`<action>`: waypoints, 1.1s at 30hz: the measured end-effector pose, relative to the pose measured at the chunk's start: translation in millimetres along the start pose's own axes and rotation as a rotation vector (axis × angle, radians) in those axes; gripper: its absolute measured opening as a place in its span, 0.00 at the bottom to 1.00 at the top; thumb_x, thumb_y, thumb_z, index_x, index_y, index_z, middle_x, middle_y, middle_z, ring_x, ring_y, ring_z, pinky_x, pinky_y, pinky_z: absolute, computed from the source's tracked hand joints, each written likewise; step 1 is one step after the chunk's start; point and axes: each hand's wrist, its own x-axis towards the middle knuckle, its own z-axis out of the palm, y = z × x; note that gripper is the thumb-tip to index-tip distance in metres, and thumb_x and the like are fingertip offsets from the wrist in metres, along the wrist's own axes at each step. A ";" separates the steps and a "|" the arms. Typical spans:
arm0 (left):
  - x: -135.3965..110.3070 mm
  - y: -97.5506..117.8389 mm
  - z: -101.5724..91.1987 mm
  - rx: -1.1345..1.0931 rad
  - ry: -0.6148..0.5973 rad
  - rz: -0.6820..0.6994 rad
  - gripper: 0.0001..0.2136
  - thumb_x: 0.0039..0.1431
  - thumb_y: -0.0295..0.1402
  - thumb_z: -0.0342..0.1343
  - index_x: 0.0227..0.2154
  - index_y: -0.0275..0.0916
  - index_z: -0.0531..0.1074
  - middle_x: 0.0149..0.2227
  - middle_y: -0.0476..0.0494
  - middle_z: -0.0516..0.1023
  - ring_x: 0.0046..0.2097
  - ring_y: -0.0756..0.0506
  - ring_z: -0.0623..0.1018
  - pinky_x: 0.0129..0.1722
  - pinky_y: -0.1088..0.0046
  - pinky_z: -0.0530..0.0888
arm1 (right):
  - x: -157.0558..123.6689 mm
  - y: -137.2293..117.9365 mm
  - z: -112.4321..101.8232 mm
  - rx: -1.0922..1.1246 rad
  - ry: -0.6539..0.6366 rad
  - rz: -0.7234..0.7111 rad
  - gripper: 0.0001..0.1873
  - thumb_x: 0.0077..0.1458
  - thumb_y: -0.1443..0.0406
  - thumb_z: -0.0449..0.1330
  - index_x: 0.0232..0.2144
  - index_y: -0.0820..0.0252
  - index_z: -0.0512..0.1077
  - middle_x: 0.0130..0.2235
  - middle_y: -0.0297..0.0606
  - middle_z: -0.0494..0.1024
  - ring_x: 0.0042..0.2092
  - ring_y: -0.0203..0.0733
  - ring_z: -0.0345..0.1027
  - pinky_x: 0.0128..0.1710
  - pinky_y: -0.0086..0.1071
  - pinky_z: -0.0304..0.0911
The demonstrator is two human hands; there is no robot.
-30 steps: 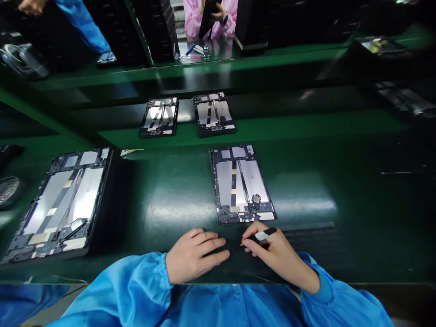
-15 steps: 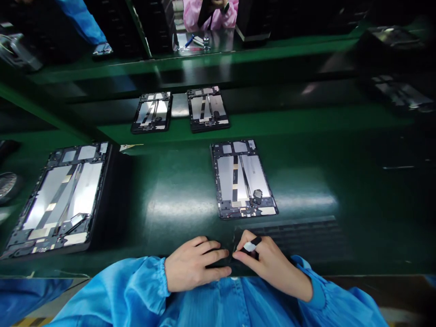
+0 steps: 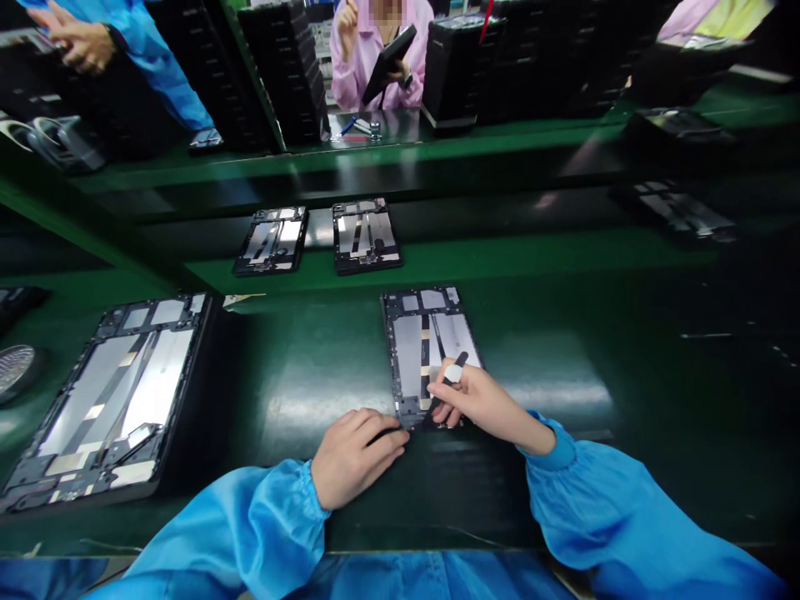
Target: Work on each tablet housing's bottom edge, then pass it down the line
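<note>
An opened tablet (image 3: 406, 350), its metal plate and flat cables showing, lies on the green bench in front of me. My left hand (image 3: 357, 454) rests palm down, fingers stretched out, with its fingertips at the tablet's lower left corner. Over the tablet's lower part, my right hand (image 3: 468, 398) is closed around a thin black tool with a white band (image 3: 453, 373). The tool's lower end points down at the tablet's bottom edge; its tip is hard to make out. Part of the tablet's lower right is hidden by this hand.
At my left stands a stack of opened tablets (image 3: 112, 392). Two more piles of opened tablets (image 3: 272, 242) (image 3: 366, 235) sit on the far strip. Beyond a green ledge, a person in pink (image 3: 416, 50) holds a tablet between tall black stacks (image 3: 284, 75).
Both hands have moved forward from the bench's near edge to the tablet. The right hand has carried the black tool over the tablet's lower edge. The view has tilted up.
</note>
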 end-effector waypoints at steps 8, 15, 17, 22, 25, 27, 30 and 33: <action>-3.8 -4.2 6.7 0.031 0.001 -0.003 0.09 0.66 0.28 0.54 0.47 0.38 0.73 0.44 0.45 0.78 0.42 0.46 0.74 0.41 0.68 0.74 | 5.5 2.6 4.5 -0.047 -0.041 0.035 0.16 0.53 0.52 0.61 0.30 0.57 0.64 0.21 0.33 0.77 0.27 0.44 0.78 0.26 0.33 0.74; -1.7 -4.4 6.8 0.033 0.006 -0.005 0.09 0.66 0.28 0.53 0.47 0.38 0.73 0.44 0.44 0.79 0.42 0.46 0.75 0.40 0.69 0.75 | 6.7 6.1 6.5 -0.063 -0.034 0.010 0.13 0.55 0.55 0.60 0.30 0.57 0.64 0.21 0.32 0.76 0.28 0.44 0.79 0.26 0.32 0.73; -1.4 -4.3 6.5 0.041 0.004 -0.004 0.09 0.67 0.28 0.52 0.47 0.38 0.73 0.43 0.43 0.79 0.42 0.46 0.75 0.41 0.69 0.75 | 6.6 7.1 6.8 -0.068 -0.035 0.004 0.13 0.55 0.56 0.59 0.30 0.57 0.64 0.21 0.32 0.76 0.28 0.44 0.79 0.26 0.31 0.73; -1.8 -3.6 5.6 0.053 -0.008 -0.010 0.09 0.67 0.29 0.51 0.47 0.39 0.73 0.43 0.43 0.79 0.42 0.47 0.75 0.41 0.70 0.75 | 5.9 8.2 7.1 -0.065 -0.025 -0.022 0.11 0.57 0.57 0.59 0.30 0.57 0.65 0.21 0.31 0.75 0.28 0.44 0.79 0.25 0.31 0.73; -1.6 -3.5 5.5 0.050 -0.007 -0.009 0.09 0.67 0.28 0.52 0.47 0.38 0.73 0.43 0.43 0.79 0.42 0.47 0.75 0.41 0.69 0.75 | 5.8 8.7 7.1 -0.062 -0.020 -0.028 0.11 0.58 0.57 0.60 0.30 0.57 0.65 0.21 0.31 0.76 0.27 0.43 0.79 0.24 0.30 0.73; -1.2 -3.6 5.6 0.050 -0.005 -0.008 0.09 0.67 0.28 0.52 0.47 0.38 0.73 0.43 0.44 0.79 0.42 0.47 0.75 0.41 0.69 0.75 | 5.8 8.8 7.1 -0.063 -0.015 -0.030 0.11 0.58 0.58 0.60 0.31 0.57 0.65 0.21 0.31 0.76 0.27 0.44 0.79 0.24 0.30 0.73; -0.7 -4.0 5.8 0.050 -0.009 -0.006 0.09 0.67 0.28 0.52 0.47 0.38 0.73 0.44 0.44 0.79 0.42 0.46 0.75 0.41 0.69 0.74 | 5.6 8.7 7.1 -0.071 -0.013 -0.030 0.10 0.58 0.58 0.59 0.32 0.58 0.65 0.21 0.32 0.76 0.28 0.44 0.79 0.25 0.31 0.74; -1.1 -3.9 5.3 0.055 -0.018 -0.002 0.09 0.67 0.29 0.51 0.48 0.38 0.72 0.44 0.44 0.78 0.42 0.47 0.75 0.41 0.70 0.74 | 5.3 8.5 7.5 -0.074 -0.013 -0.028 0.09 0.59 0.59 0.58 0.32 0.57 0.65 0.22 0.32 0.76 0.28 0.44 0.79 0.25 0.31 0.74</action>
